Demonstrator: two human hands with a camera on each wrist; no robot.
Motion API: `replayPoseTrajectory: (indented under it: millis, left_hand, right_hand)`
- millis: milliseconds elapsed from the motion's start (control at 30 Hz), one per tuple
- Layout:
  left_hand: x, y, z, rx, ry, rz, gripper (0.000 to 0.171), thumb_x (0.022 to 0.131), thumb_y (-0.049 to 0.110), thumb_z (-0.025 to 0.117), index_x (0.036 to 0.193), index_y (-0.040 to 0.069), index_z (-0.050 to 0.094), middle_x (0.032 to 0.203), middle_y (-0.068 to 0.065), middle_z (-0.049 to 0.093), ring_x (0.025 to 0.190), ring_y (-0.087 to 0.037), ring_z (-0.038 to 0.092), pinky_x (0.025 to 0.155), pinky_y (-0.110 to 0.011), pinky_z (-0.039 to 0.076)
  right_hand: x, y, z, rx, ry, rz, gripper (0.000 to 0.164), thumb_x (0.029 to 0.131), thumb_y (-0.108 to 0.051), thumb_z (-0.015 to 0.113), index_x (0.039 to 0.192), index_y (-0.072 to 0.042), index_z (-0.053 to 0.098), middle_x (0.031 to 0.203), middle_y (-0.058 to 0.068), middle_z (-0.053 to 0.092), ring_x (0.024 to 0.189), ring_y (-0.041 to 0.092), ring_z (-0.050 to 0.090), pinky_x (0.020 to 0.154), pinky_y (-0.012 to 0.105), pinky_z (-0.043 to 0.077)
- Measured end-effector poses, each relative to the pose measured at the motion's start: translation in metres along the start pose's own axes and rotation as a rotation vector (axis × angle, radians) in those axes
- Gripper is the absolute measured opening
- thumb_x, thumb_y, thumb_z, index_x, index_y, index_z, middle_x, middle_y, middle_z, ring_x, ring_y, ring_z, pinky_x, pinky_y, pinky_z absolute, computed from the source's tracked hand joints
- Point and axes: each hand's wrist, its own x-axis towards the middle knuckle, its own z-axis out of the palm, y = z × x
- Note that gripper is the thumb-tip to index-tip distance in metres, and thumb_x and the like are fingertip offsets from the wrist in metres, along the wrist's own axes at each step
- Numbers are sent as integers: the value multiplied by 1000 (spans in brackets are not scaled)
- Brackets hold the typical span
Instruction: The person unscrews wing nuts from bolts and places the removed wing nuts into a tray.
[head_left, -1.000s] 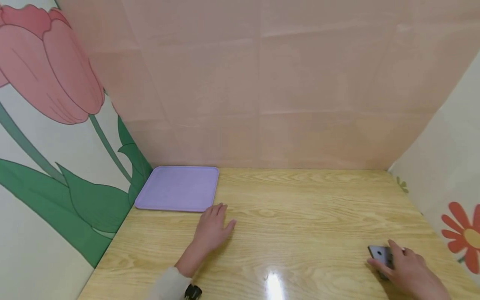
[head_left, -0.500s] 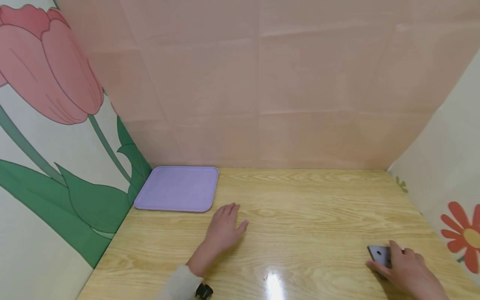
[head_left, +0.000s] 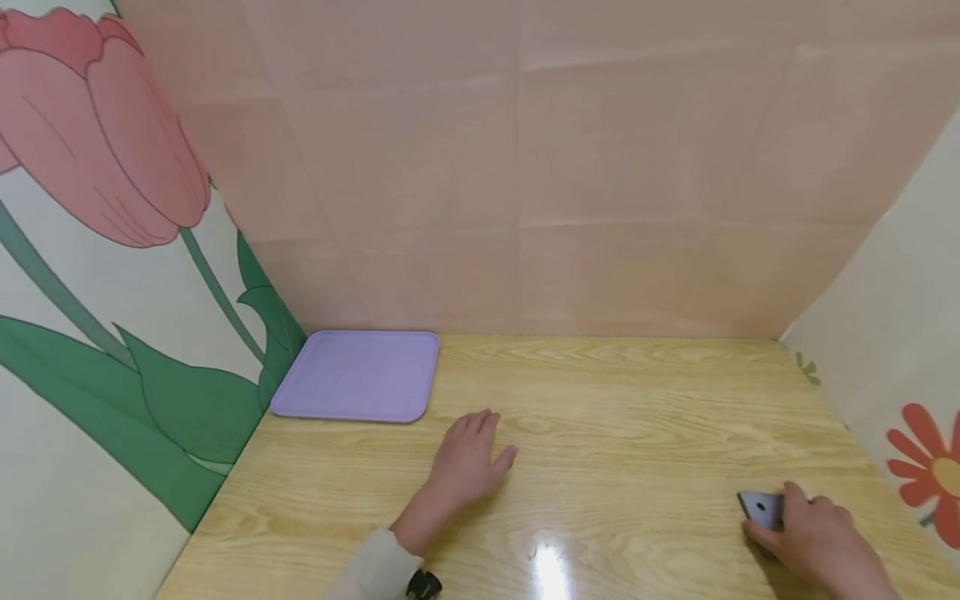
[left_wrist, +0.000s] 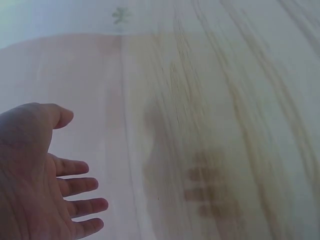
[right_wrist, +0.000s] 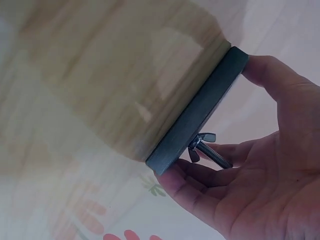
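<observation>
Gripping a grey slab [head_left: 768, 517] with right hand [head_left: 828, 542], spreading left hand [head_left: 465, 467] mid-table

Located grey slab at the near right of the wood-grain table [head_left: 622, 433]. In head view, can make out a flat top with a dark hole, partly covered by right hand. In right wrist view, seen edge-on with a dark side, pinched between thumb at one end and fingers at the other. Noted a wing nut [right_wrist: 197, 143] on a threaded bolt [right_wrist: 216, 155], projecting from the slab's face toward the palm. Cannot tell contact from slight gap between slab and table.

Left hand: extended over the table, with fingers slightly apart and thumb well away from them. Mirrored in the tabletop, apart from its reflection. Clad in a pale sleeve [head_left: 378, 565], with a black object [head_left: 424, 585] at the cuff, too little in view to identify.

Beyond left hand, near the back left corner: a lilac tray [head_left: 356, 375], flat on the table. Behind: a creased pinkish-brown backdrop [head_left: 525, 167]. At left, a large pink tulip [head_left: 112, 133]; at right, a red-orange flower [head_left: 930, 471].
</observation>
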Motion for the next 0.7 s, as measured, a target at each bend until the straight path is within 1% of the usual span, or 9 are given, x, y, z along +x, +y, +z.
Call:
replayPoseTrajectory:
  millis: [67,100,233,300,400,567,700]
  left_hand:
    - [0,3,1,1,-4,5,66,102,53,48,148,5,47,151,-13,49,139,-31,45,118,-46,35]
    - [0,5,1,2,-4,8,66,102,53,49,148,5,47,151,-13,49,139,-31,45,118,-46,35]
    - [1,11,2,-1,7,27,65,102,52,49,147,5,48,149,-13,51,137,-30,47,116,-45,38]
    - [1,14,2,-12,13,39,64,102,51,50,146,5,49,148,-13,51,137,-30,48,116,-45,38]
    - [2,18,2,-28,12,51,64,102,51,49,146,5,48,148,-13,52,137,-30,48,116,-44,38]
    - [3,24,5,-50,9,57,65,103,52,48,147,5,48,147,-12,53,135,-29,49,114,-44,41]
    - [3,27,5,-59,12,66,63,103,51,49,146,5,49,145,-11,55,133,-28,51,112,-44,43]
  right_hand:
    - [1,0,-2,12,-31,9,116,76,-72,72,124,27,34,90,33,50,79,41,50,66,48,47]
    - [1,-1,-4,13,-38,-2,116,76,-71,73,124,27,34,90,32,51,79,40,50,66,48,47]
    - [-2,-11,-9,21,-24,-63,118,76,-70,73,129,27,33,96,37,50,81,40,50,66,48,48]
    - [-5,-19,-12,18,22,-114,114,77,-67,74,129,26,35,97,39,51,81,41,51,65,48,49]
    - [-9,-34,-16,16,72,-162,107,79,-62,75,130,24,38,99,40,51,83,42,52,65,48,49]
    - [-14,-56,-20,8,170,-237,95,79,-51,79,131,19,42,98,37,53,85,44,53,62,47,47]
    - [-17,-71,-22,3,223,-285,91,77,-45,81,131,18,43,97,35,54,85,44,52,59,44,46]
